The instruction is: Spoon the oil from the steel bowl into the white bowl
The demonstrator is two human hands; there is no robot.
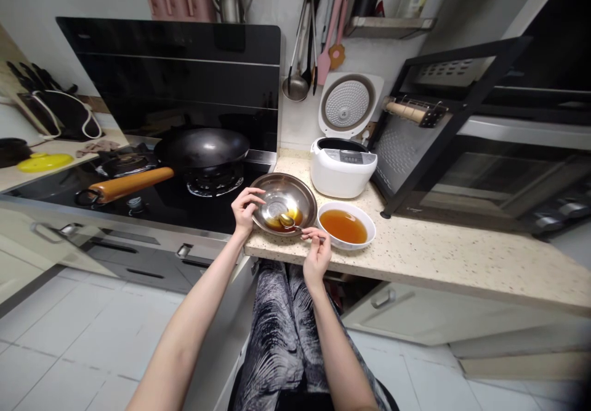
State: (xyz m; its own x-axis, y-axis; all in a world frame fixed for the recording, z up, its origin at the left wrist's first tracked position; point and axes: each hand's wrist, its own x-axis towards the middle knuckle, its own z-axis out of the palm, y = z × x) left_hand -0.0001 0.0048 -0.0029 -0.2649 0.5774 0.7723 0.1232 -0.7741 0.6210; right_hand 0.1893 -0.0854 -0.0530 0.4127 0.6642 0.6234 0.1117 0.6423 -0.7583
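Observation:
My left hand (246,209) grips the left rim of a stainless steel bowl (295,197), its fingers over the edge. The bowl looks tilted towards me, and amber liquid (276,224) pools at its near side. In my right hand (317,254) a metal spoon (287,221) is pinched by the handle. The spoon's head rests in the pooled liquid. Just right of the steel bowl stands a white bowl (370,231), well filled with orange-brown liquid (344,226).
An open white rice cooker (344,176) stands behind the bowls. To the left, a black wok (203,148) with a wooden handle (132,185) sits on the stove. An oven (508,177) in a black rack is at the right. Utensils (302,48) hang on the wall.

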